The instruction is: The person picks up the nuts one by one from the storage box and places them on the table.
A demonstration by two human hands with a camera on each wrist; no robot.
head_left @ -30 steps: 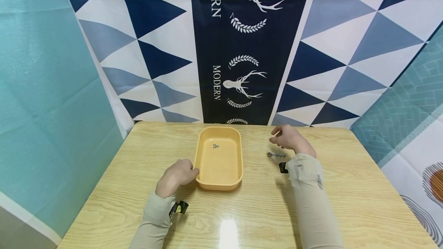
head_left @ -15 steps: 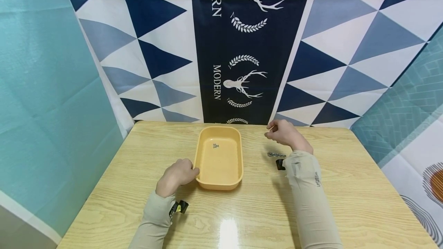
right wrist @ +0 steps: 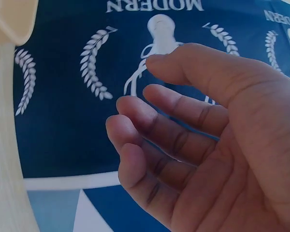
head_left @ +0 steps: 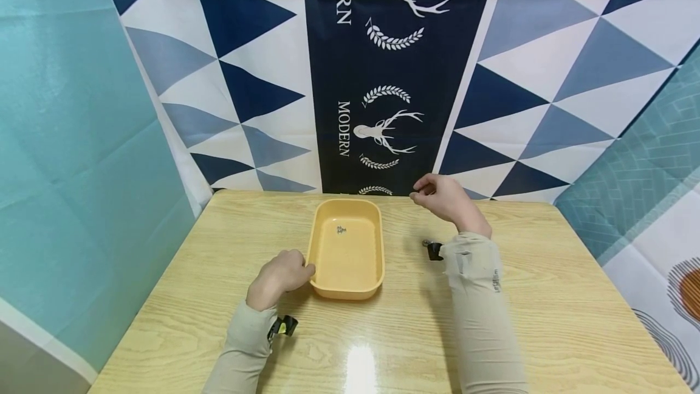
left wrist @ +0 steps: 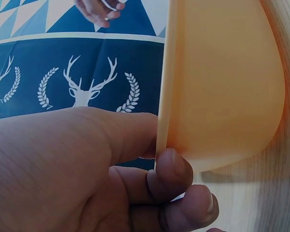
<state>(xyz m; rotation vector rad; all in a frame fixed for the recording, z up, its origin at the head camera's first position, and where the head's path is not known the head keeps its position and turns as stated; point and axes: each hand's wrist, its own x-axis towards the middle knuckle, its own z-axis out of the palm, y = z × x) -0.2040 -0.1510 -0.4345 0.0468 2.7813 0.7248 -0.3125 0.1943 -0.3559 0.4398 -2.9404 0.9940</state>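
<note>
In the head view my left hand [head_left: 280,278] pinches the near left rim of a yellow plastic tray [head_left: 350,295]. The left wrist view shows the thumb on one side of the tray wall [left wrist: 222,87] and curled fingertips [left wrist: 174,169] on the other. A few tiny shiny silver pieces [head_left: 341,230] lie inside the tray, too small to identify. My right hand [head_left: 445,199] hovers above the table's far edge, fingers loosely bent. Its thumb and fingers stand apart with nothing between them in the right wrist view. One small round metal piece [head_left: 426,242] shows beside the right wrist camera.
The wooden table [head_left: 350,345] ends at a patterned cloth backdrop [head_left: 394,78]. A black wrist camera [head_left: 434,252] hides part of the table below the right hand. Teal cloth [head_left: 98,138] hangs at the left side.
My right hand has risen and moved left and away, toward the backdrop. Its wrist camera now covers most of the row of small metal pieces. The left hand and tray stay put.
</note>
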